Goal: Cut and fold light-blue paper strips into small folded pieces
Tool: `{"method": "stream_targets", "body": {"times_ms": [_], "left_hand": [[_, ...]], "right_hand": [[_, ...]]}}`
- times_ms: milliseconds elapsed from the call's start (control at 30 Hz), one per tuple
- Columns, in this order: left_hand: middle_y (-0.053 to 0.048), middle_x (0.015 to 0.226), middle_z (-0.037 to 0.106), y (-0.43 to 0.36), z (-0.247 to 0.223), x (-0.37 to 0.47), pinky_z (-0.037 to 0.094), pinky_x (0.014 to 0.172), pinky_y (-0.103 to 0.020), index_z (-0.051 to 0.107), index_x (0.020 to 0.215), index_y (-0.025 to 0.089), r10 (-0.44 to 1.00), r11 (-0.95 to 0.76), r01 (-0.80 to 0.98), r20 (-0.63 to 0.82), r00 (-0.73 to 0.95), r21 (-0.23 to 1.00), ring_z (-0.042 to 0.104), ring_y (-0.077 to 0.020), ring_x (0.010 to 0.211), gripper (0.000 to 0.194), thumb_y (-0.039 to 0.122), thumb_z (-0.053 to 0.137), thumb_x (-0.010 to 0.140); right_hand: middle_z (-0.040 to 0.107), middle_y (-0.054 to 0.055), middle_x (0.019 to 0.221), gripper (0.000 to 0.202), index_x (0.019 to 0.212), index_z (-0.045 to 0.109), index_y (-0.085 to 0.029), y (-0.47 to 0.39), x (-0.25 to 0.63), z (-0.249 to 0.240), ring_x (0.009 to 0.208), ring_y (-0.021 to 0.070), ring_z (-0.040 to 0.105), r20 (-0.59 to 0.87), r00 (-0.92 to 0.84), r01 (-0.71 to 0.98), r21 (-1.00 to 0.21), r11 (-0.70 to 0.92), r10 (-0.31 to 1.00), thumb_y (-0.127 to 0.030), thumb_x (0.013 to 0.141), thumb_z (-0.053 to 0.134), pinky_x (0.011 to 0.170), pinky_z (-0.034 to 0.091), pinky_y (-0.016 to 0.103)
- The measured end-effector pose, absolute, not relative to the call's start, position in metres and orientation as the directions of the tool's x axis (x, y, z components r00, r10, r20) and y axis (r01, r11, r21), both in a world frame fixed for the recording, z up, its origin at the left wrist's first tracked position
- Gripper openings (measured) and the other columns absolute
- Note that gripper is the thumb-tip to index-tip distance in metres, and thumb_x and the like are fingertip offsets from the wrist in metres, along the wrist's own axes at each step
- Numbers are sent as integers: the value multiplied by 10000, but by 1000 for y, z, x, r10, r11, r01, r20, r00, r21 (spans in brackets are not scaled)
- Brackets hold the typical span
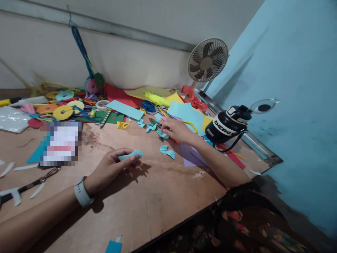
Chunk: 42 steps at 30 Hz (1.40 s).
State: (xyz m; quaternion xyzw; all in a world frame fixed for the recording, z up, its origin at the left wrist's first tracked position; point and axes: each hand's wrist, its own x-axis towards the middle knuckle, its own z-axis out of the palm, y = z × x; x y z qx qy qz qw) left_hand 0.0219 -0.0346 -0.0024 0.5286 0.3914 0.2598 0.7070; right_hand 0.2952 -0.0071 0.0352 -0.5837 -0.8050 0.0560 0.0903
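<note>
My left hand (116,162) pinches a folded piece of light blue paper (134,153) between thumb and fingers, just above the table. Farther off to the right, my right hand (176,129) has its fingers closed on scissors; a dark blade (155,122) pokes out past the fingertips, and a yellow handle loop (193,125) shows behind the hand. Part of the scissors is hidden by the hand. Small folded light blue paper pieces (150,128) lie around those fingertips. Two more blue paper pieces (167,151) rest nearer to me.
Coloured sheets (126,109), yarn (149,106) and foam discs (63,111) crowd the table's back. On the right stands a black bottle (228,124), its lid flipped up, with a fan (207,60) behind. Purple paper (191,155) lies under my right forearm. White strips (26,167) are scattered left.
</note>
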Motion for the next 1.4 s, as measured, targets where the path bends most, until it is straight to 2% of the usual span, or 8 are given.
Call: {"method": "stream_targets", "body": {"times_ms": [167,300,400,700,900,1033,1233,1400], "left_hand": [[-80,963,754,-31,-9,19,560,654,-230,756,987,181,789,45,92,-92,608,995,692,-158,780,292,435,714,847],[-112,1236,671,-28,-10,18,544,950,-352,774,1016,198,762,-207,76,112,638,975,639,-235,1138,239,371,662,893],[-113,1232,674,-26,-12,18,508,1013,-384,767,1053,214,677,-337,52,203,707,940,624,-235,1170,212,313,668,894],[-111,1046,741,-27,-12,18,555,849,-289,765,1029,176,495,-422,-4,234,837,907,705,-197,952,172,229,656,907],[-99,1041,765,-28,-11,17,565,854,-289,766,1047,186,568,-390,26,218,794,920,720,-200,946,192,252,650,908],[-89,1013,775,-28,-10,16,576,833,-282,777,1014,190,624,-352,16,222,749,936,728,-195,909,178,256,669,889],[-106,1018,774,-29,-7,16,579,809,-287,786,987,182,630,-324,6,211,747,946,728,-208,912,178,276,685,874],[-125,1025,766,-29,-8,15,567,816,-285,776,1045,167,500,-342,22,162,851,940,726,-214,923,204,244,672,888]], "right_hand": [[659,53,906,99,873,632,-146,-13,288,36,827,150,576,198,-389,760,-484,435,900,-136,913,542,768,413,270],[650,23,840,110,884,614,-158,-23,275,35,759,128,580,89,-523,616,-648,448,848,-205,947,537,705,423,250],[655,41,864,105,887,621,-151,-32,264,35,798,142,580,48,-634,592,-612,524,772,-199,948,550,730,425,266],[671,68,939,107,950,614,-159,-49,246,30,862,165,592,-21,-721,591,-542,598,693,-177,958,509,749,437,286],[671,55,909,178,926,612,-162,-52,242,33,836,156,594,22,-623,612,-609,505,782,-265,981,478,727,418,269],[657,23,828,314,871,605,-173,-49,245,33,740,138,578,-94,-593,654,-635,411,800,-428,989,464,647,377,245],[627,25,772,312,820,578,-174,-44,246,18,711,132,553,-11,-653,598,-621,507,757,-359,1008,410,643,366,243],[640,60,824,285,861,583,-164,-48,244,21,749,152,559,45,-738,551,-536,640,673,-309,1011,390,671,381,260]]}}
